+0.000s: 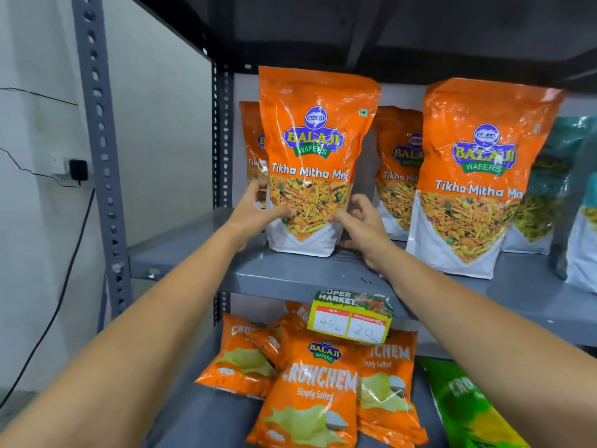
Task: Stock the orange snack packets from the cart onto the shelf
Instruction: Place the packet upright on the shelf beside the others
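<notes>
Here we reach both bare arms forward and up to the grey metal shelf (290, 273). Our left hand (255, 211) wraps the left edge of the tall glossy orange Tikha Mitha Mix snack packet (315, 156), thumb across its front, grasping it. Our right hand (361, 227) sits at the packet's lower right corner with fingers curled; only the thumb tip seems to touch, so we cannot tell whether it truly grips. The packet stands upright on the shelf, near the front edge. Behind it, two more orange packets are partly hidden. A matching second front orange packet (478, 176) stands to the right, apart. Teal packets (549, 189) at far right are blurred and cut off.
</notes>
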Demonstrator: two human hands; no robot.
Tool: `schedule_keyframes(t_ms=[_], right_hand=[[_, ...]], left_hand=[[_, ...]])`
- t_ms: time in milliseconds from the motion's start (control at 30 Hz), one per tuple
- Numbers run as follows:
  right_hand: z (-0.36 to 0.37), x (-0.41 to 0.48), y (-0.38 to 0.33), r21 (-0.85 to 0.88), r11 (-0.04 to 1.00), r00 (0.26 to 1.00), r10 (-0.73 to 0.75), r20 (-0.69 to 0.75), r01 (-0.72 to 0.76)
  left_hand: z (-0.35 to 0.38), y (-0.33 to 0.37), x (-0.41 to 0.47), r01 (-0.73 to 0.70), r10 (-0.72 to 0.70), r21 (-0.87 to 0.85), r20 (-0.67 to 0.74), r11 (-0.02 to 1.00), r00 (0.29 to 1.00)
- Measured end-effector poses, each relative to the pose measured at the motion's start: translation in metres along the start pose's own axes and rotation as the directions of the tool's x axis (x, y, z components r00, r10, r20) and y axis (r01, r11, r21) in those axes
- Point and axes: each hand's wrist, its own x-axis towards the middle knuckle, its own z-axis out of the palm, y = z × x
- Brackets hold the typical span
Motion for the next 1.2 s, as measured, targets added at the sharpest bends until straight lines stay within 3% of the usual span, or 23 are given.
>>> schedule_keyframes(t_ms=[167, 367, 467, 533, 567, 633, 700, 733, 800, 867, 900, 967, 1067, 1200], right_hand=[[0.038, 0.007, -0.002, -0.068, 0.996, 0.992, -0.044, 0.121, 0.052], [0.046, 0.016, 0.004, -0.041, 0.999, 0.991, -0.028, 0.13, 0.034], [0.041, 0.005, 0.001, -0.272, 0.962, 0.998, -0.009, 0.069, 0.028], [0.017, -0.013, -0.004, -0.555, 0.823, 0.987, -0.034, 0.16, 0.118], [-0.003, -0.026, -0.006, -0.656, 0.727, 0.967, -0.044, 0.251, 0.204], [-0.055, -0.052, -0.008, -0.748, 0.568, 0.922, -0.049, 0.385, 0.342], [-0.107, -0.076, -0.01, -0.773, 0.529, 0.927, -0.078, 0.366, 0.349], [-0.13, -0.084, -0.009, -0.769, 0.558, 0.949, -0.14, 0.281, 0.311], [-0.16, -0.092, -0.006, -0.644, 0.753, 0.952, -0.28, -0.124, 0.138], [-0.181, -0.085, -0.001, -0.275, 0.96, 0.808, -0.196, -0.555, 0.043], [-0.188, -0.079, 0.0, -0.107, 0.994, 0.757, -0.079, -0.649, 0.011], [-0.199, -0.066, 0.004, 0.033, 0.998, 0.765, 0.067, -0.64, -0.06], [-0.205, -0.055, 0.009, 0.033, 0.987, 0.859, 0.154, -0.488, -0.159], [-0.197, -0.05, 0.013, -0.147, 0.979, 0.929, 0.076, -0.362, -0.138]], left_hand=[[-0.009, 0.002, 0.0, 0.038, -0.074, -0.133, -0.271, 0.99, 0.96], [-0.018, -0.007, 0.003, 0.058, -0.071, -0.057, -0.273, 0.997, 0.959], [-0.015, -0.008, 0.003, -0.006, 0.08, 0.16, -0.459, 0.987, 0.885], [-0.012, -0.003, -0.012, 0.035, 0.193, 0.363, -0.57, 0.931, 0.799], [-0.008, 0.002, -0.022, 0.04, 0.249, 0.465, -0.543, 0.884, 0.802], [0.01, 0.012, -0.043, -0.042, 0.336, 0.672, -0.314, 0.739, 0.888], [0.042, 0.022, -0.055, -0.169, 0.358, 0.71, -0.124, 0.684, 0.926], [0.063, 0.028, -0.058, -0.213, 0.36, 0.676, -0.084, 0.706, 0.929], [0.11, 0.042, -0.059, -0.241, 0.312, 0.552, -0.037, 0.798, 0.949], [0.158, 0.055, -0.057, -0.178, 0.175, 0.435, 0.045, 0.883, 0.983], [0.179, 0.059, -0.057, -0.123, 0.09, 0.393, 0.102, 0.911, 0.991], [0.211, 0.065, -0.058, -0.043, -0.011, 0.305, 0.176, 0.951, 0.984], [0.231, 0.061, -0.058, -0.058, 0.007, 0.305, 0.166, 0.951, 0.986], [0.221, 0.05, -0.048, -0.019, -0.03, 0.357, 0.132, 0.934, 0.991]])
